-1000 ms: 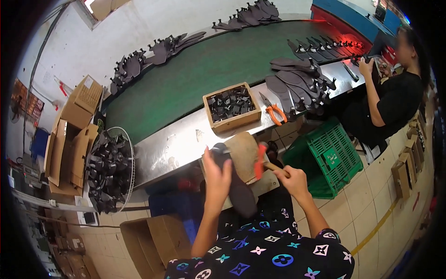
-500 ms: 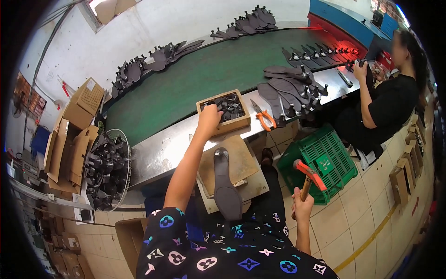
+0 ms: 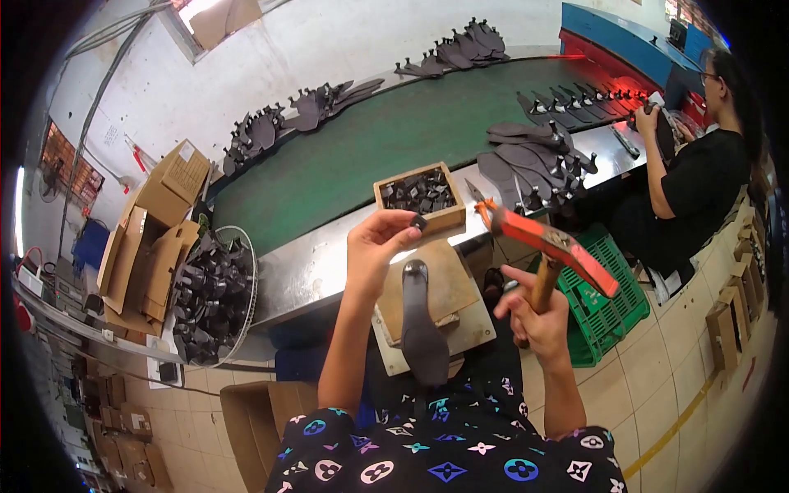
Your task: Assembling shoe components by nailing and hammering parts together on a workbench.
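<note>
Between the thumb and fingertips of my left hand is a small black piece. That hand is just in front of a wooden box filled with similar small black pieces. My right hand grips the wooden handle of a hammer, whose orange-red head is raised, with a finger or two stretched off the handle. Below and between my hands, a dark grey shoe sole lies with its narrow end on a worn board on a pale block; a small dark knob shows at that end.
Orange-handled pliers, partly behind the hammer, lie by several soles on the metal bench edge. Beyond runs a green conveyor belt. A wire basket of black heels stands left, a green crate right. A co-worker sits at right.
My left hand has come out of the wooden box with a small black piece. My right hand has raised the hammer and brought it inward. The view has shifted slightly.
</note>
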{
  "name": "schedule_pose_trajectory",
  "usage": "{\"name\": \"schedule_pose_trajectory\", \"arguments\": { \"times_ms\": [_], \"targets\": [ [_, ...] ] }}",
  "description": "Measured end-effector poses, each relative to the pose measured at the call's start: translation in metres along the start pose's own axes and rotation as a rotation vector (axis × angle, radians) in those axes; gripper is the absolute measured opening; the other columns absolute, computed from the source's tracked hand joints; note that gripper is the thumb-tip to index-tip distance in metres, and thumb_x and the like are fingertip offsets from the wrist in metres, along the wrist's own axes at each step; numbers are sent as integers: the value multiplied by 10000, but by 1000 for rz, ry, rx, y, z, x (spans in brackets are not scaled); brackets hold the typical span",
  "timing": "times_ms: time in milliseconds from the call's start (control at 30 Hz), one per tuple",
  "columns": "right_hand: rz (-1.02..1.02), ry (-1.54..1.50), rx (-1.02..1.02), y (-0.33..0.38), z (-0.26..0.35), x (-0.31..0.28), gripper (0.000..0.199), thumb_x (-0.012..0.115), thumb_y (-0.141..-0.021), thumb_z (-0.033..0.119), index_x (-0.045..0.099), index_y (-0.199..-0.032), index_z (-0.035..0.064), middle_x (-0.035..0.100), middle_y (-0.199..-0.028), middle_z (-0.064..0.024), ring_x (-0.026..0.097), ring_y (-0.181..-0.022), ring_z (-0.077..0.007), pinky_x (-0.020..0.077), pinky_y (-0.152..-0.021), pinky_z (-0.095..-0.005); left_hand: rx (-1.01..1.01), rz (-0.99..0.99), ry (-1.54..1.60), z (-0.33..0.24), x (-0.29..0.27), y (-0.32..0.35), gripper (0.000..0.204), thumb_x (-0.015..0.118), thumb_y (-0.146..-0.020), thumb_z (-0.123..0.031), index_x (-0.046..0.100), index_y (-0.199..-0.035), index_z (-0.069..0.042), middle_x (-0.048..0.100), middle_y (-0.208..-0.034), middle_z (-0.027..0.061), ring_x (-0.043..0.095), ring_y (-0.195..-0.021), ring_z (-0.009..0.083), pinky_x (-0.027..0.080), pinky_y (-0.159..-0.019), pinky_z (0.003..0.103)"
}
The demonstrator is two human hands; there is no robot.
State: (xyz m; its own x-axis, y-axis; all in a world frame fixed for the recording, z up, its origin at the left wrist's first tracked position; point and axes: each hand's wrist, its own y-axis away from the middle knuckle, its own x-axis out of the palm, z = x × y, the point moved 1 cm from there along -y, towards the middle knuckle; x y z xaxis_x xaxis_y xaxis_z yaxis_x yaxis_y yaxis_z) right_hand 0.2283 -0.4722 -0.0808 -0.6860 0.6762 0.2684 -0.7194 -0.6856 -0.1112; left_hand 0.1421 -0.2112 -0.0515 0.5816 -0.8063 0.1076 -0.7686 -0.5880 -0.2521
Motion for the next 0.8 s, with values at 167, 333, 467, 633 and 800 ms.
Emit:
{"name": "schedule_pose_trajectory", "arguments": {
  "times_ms": [167, 333, 467, 633, 800],
  "targets": [
    [206, 68, -170, -23, 27, 54, 329, 680, -947, 173, 628, -1189, -44, 709, -976, -135, 462, -480, -18, 358, -419, -171, 79, 8, 156, -38, 20, 63, 198, 746, -834, 19, 727, -1031, 17, 691, -976, 60, 647, -893, 115, 542, -795, 239],
    [230, 23, -211, -23, 19, 78, 253, 699, -917, 74, 642, -1128, -52, 703, -963, -127, 477, -490, -29, 357, -416, -181, 197, -8, 43, -46, 21, 88, 196, 744, -822, 48, 723, -1015, 23, 685, -985, 76, 644, -901, 135, 531, -796, 251],
    [254, -31, -162, -23, 24, 86, 156, 694, -899, 9, 655, -1040, -45, 680, -961, -128, 485, -488, -39, 350, -407, -191, 96, -88, 95, -48, 15, 99, 209, 779, -778, 46, 702, -969, 16, 691, -986, 63, 633, -922, 135, 520, -791, 276],
    [318, -21, 145, -35, 17, 71, 182, 752, -875, 78, 687, -1002, -36, 673, -900, -41, 574, -582, -52, 423, -478, -205, 167, 14, -378, -4, -19, 72, 397, 824, -767, -180, 665, -1098, -29, 669, -1091, 83, 614, -1015, 204, 506, -843, 332],
    [264, 130, 157, -79, -29, 70, 139, 714, -857, 32, 659, -966, -34, 671, -962, -98, 485, -475, -43, 345, -398, -200, 215, 48, -736, 64, -49, 37, 586, 824, -767, -265, 583, -1245, -26, 634, -1240, 157, 596, -1160, 302, 487, -951, 372]
  ]
}}
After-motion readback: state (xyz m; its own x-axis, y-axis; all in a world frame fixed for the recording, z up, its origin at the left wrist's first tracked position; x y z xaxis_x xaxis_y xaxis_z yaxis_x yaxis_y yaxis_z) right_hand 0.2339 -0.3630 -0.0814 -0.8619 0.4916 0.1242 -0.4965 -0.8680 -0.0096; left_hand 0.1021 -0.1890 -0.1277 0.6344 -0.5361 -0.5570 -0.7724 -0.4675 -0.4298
